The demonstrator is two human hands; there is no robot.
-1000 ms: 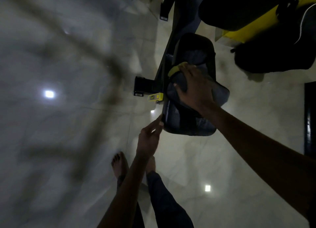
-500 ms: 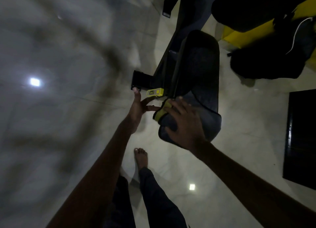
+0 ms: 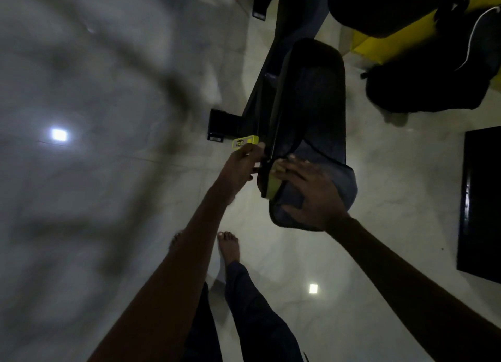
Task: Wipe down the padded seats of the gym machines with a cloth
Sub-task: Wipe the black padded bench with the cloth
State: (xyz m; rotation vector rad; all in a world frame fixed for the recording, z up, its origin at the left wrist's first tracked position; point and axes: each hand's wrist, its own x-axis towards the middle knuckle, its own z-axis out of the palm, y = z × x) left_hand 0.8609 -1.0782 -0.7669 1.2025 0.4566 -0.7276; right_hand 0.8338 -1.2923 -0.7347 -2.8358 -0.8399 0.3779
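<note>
**Seat wipe: hand and cloth status**

1. Task item. I see the padded seat [image 3: 314,104] as a long black pad running away from the camera, mounted on a black machine frame [image 3: 260,96]. The cloth [image 3: 340,184] is grey-blue with a yellow-green edge. It lies over the near end of the seat and hangs slightly past its right side.

2. Right hand [image 3: 311,196]. It lies flat on the cloth with fingers spread and straight, pressing the cloth onto the pad. The fingertips [image 3: 291,158] reach the yellow-green edge at the seat's left side.

3. Left hand [image 3: 240,167]. It is at the seat's left edge, just beside the right hand and touching a yellow label [image 3: 244,142] on the frame. The thumb points toward the edge. In this dim light I cannot tell whether the fingers close on the edge or only touch it.

4. Surroundings. The floor [image 3: 393,171] is pale glossy tile with light reflections. One bare foot [image 3: 229,246] stands below the seat's near end. A black bag [image 3: 433,85] lies at upper right, next to a yellow machine part [image 3: 390,40]. A black mat [image 3: 479,204] sits at the right border.
</note>
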